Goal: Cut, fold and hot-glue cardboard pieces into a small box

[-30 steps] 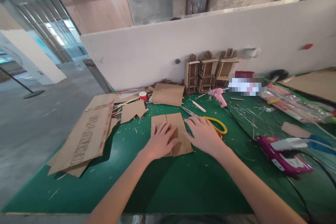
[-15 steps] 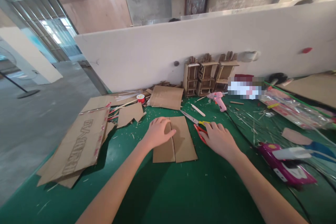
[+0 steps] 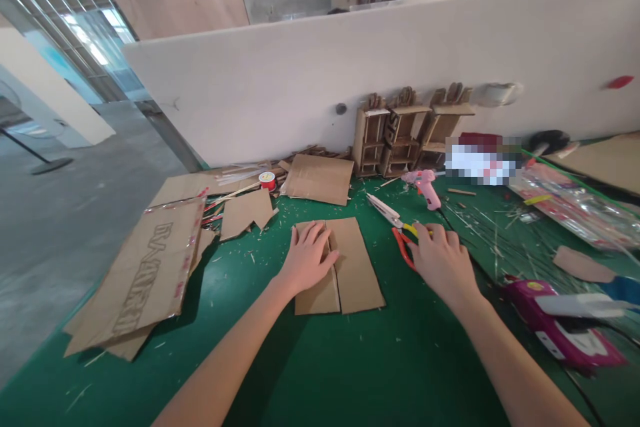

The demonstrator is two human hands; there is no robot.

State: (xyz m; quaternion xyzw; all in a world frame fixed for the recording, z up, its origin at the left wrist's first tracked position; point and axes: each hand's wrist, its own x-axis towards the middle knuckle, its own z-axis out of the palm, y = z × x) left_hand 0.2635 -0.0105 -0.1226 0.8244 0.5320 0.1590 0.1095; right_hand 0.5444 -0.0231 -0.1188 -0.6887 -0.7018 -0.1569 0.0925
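My left hand (image 3: 309,259) lies on the left part of a flat brown cardboard piece (image 3: 359,267), palm down with its fingers spread. A lengthwise seam or cut line runs down this piece, partly hidden by the hand. To the right, my right hand (image 3: 443,260) has its fingers curled over the red and yellow handles of a pair of scissors (image 3: 396,219). The blades point away to the upper left, low over the green tabletop. A white stick-like tool seems to lie along the blades, largely covered by them.
Big cardboard sheets (image 3: 150,267) lie at the left, near a red-rimmed spool (image 3: 267,181). Small cardboard shelf models (image 3: 403,137) stand against the white partition (image 3: 260,93). A pink glue gun (image 3: 426,187), its cord, and a magenta device (image 3: 555,327) are on the right.
My right hand has taken hold of the scissors and shifted right with them; the blades now overlap the white stick. My left hand stays on the cardboard. The view has tilted down slightly.
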